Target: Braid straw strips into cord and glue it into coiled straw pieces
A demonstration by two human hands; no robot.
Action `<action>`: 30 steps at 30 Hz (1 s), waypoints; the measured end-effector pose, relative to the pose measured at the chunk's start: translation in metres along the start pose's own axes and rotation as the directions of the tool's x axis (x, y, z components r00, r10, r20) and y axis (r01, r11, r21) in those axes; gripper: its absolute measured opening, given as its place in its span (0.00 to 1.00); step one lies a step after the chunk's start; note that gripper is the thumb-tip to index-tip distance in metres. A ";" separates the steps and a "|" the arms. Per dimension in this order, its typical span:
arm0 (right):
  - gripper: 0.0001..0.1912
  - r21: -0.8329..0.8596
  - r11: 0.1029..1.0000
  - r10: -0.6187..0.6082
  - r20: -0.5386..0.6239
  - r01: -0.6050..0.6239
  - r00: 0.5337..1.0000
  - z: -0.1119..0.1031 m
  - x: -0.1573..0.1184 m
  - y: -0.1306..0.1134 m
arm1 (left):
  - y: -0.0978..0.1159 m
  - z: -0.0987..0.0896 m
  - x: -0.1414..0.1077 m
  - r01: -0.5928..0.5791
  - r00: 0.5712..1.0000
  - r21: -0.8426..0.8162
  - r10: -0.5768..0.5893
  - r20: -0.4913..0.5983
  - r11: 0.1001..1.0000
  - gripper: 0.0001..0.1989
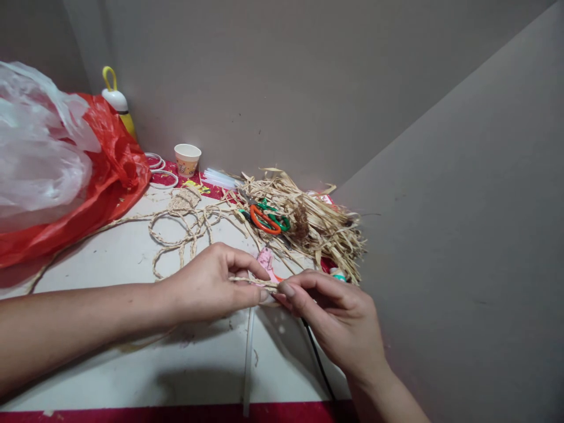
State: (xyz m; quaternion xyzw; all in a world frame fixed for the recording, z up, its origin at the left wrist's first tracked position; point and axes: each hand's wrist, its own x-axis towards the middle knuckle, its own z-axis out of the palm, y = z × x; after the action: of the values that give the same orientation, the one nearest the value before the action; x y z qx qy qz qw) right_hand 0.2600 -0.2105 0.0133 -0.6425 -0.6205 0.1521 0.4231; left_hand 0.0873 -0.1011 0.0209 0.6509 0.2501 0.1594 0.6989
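Note:
Between my two hands runs a thin twisted straw cord [253, 282], held above the white board. My left hand [220, 282] is closed around it, the thumb along its underside. At the cord's right end, my right hand [332, 311] pinches it between thumb and forefinger. Just behind the fingers lies a pink object [265, 258], partly hidden, whose kind I cannot make out. More braided straw rope [170, 239] lies in loose loops beyond my left hand. A bundle of dry straw husks [317, 226] is heaped beyond my right hand.
Orange-handled scissors [264, 220] rest on the straw. Behind stand a paper cup [187, 161], white rings [164, 179], clear sticks [219, 178] and a yellow-and-white bottle [117, 100]. Plastic bags [118, 170] fill the left. A grey wall [462, 235] closes the right; a black cable [317, 355] crosses the board.

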 end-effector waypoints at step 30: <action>0.15 0.329 0.882 0.326 0.090 -0.337 0.941 0.009 0.004 -0.002 | -0.009 -0.004 0.004 0.107 0.993 -0.130 -0.100 0.060 0.986 0.05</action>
State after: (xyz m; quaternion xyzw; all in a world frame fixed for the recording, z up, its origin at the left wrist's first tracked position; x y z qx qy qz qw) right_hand 0.2530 -0.2041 0.0107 -0.6540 -0.4727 0.3371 0.4850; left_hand 0.0878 -0.0969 0.0111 0.5928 0.2537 0.1219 0.7546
